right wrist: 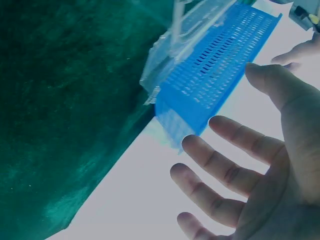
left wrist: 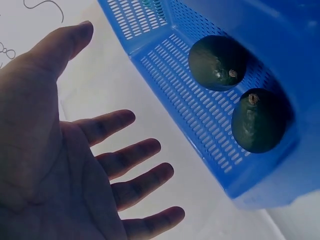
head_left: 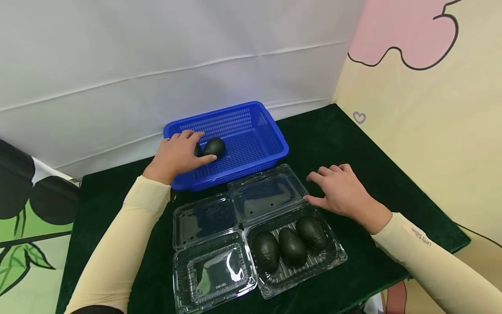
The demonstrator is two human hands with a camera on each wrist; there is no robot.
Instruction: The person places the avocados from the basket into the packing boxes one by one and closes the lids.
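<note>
My left hand [head_left: 178, 153] hovers above the left end of a blue plastic basket [head_left: 251, 162], fingers spread and holding nothing. Two dark green avocados, one [left wrist: 217, 62] beside the other [left wrist: 258, 121], lie in that end of the basket; in the head view the hand partly hides one of them. Over the right side of the clear clamshell boxes is my right hand [head_left: 340, 192], its fingers loosely spread and nothing in them. Three avocados [head_left: 292, 247] sit side by side in the right box [head_left: 274, 291]. The left box [head_left: 213, 301] holds none, and both lids [head_left: 268, 192] lie folded back.
A dark green cloth [head_left: 372, 174] covers the table. White fabric [head_left: 176, 52] hangs behind the basket, and a printed yellow wall [head_left: 451, 144] borders the right side. The basket's near wall stands right behind the raised lids.
</note>
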